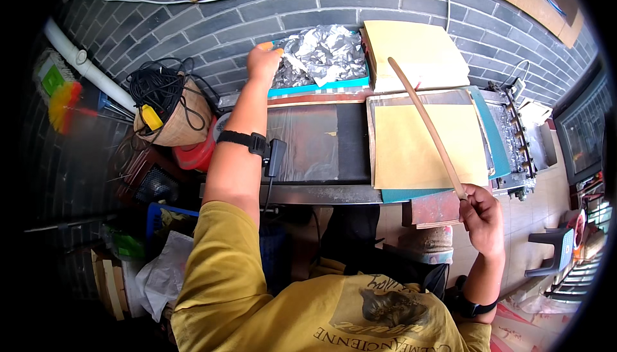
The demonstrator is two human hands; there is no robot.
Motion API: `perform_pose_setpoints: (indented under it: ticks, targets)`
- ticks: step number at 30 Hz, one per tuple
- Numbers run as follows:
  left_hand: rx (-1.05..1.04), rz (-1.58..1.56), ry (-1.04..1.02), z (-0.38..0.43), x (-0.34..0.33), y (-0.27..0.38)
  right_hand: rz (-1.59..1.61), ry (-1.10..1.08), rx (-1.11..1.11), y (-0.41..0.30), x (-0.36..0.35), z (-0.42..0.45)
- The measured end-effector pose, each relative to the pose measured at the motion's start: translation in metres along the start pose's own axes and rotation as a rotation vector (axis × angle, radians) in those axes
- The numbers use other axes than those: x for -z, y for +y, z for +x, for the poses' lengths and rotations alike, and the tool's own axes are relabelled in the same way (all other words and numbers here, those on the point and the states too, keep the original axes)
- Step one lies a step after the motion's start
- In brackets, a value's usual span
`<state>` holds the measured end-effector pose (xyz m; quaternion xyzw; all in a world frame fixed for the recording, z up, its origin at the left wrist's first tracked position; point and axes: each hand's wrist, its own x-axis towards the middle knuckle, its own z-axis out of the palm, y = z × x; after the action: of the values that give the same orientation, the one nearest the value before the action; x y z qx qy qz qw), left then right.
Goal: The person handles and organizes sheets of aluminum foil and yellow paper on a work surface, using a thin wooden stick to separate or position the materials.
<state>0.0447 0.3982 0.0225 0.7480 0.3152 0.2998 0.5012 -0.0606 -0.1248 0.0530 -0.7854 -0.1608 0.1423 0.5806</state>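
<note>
At the back of the bench, my left hand (263,65) reaches to the left end of a teal tray (318,87) heaped with crumpled silver foil sheets (323,53). Orange covers sit on its fingertips, which are at the edge of the foil. Whether they grip any of it cannot be seen. My right hand (483,217), low on the right, holds one end of a long, slightly curved wooden stick (429,120). The stick slants up and left over a yellow paper sheet (414,149) and reaches across the front of a thick yellow paper stack (414,48).
A dark work surface (354,142) with a metal front rail (318,194) lies before me. Under the yellow sheet is a green ribbed mat (496,144). Left stands a basket (193,111) with coiled black cable (156,82). A grey stool (552,250) is right.
</note>
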Motion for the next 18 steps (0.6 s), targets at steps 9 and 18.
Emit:
perform_pose_setpoints:
  ticks: [9,18]
  targets:
    - [-0.053,0.0,-0.295,0.0,-0.013,0.0,-0.042,-0.004,-0.048,0.0,-0.004,0.002]
    - [-0.115,0.427,-0.331,0.009,0.011,-0.046,-0.013,0.007,-0.013,0.002,-0.004,0.002]
